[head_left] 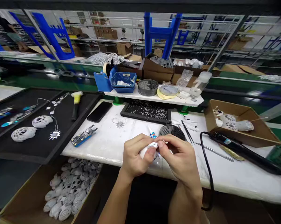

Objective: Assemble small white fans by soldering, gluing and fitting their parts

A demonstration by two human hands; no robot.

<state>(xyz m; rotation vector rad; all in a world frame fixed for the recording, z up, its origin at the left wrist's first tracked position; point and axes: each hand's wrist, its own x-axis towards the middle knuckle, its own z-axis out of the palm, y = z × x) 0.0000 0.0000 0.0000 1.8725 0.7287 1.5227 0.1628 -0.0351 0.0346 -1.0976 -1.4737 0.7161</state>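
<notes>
My left hand (136,153) is closed around a small white plastic part (146,150) in front of my body, above the front of the white worktable (108,143). Close against it, my right hand (180,153) has thumb and forefinger pinched at the part's right side; whatever lies between those fingertips is mostly hidden. Just beyond the hands lies a white and blue tube (152,133). A round dark dish (162,130) with a dotted surface and black bits stands behind my right hand. Dark tweezers (187,132) lie to its right.
A corded black tool (245,152) and a box of white parts (266,130) occupy the right side. Left are a phone (99,112), a circuit board (84,136) and a black tray (68,130) with a hammer (76,104). A low shelf (135,94) spans the back.
</notes>
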